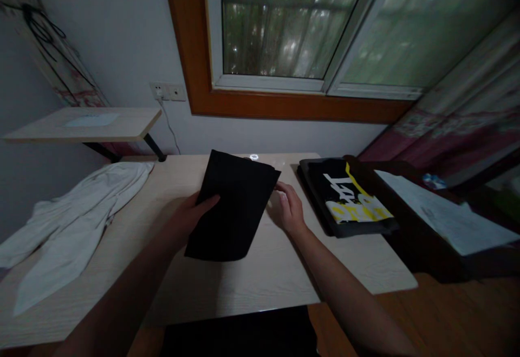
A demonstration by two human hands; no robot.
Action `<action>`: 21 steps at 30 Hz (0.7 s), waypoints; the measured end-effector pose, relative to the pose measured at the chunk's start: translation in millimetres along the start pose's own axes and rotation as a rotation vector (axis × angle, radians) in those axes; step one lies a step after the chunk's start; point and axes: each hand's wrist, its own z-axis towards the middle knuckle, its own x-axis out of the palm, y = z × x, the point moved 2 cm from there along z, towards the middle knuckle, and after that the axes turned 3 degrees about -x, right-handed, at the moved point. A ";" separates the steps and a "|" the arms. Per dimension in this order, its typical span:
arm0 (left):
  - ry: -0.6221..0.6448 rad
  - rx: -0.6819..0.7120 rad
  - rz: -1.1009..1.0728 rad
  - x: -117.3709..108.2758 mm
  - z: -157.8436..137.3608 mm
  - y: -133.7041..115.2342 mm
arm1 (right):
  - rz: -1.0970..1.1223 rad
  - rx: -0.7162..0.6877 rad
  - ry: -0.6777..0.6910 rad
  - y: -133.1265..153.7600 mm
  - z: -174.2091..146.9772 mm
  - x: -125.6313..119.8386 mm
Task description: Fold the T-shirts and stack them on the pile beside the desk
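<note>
Head: left hand closed around black cloth

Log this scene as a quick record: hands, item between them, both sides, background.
Left hand: holding folded black cloth, thumb on top
Right hand: at the cloth's right edge, fingers curled; firm grip unclear
Left side: white garment on table, loosely spread
Right side: dark folded clothes, yellow-and-white print on top
Background: window, wooden frame

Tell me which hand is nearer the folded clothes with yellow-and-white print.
Right. The right hand is just left of the folded clothes, by the right edge of the black cloth; the left hand is farther off, holding its left edge.
</note>
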 end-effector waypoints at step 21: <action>-0.186 0.117 0.663 -59.9 70.0 73.3 | -0.087 0.137 0.249 -19.3 -0.4 14.2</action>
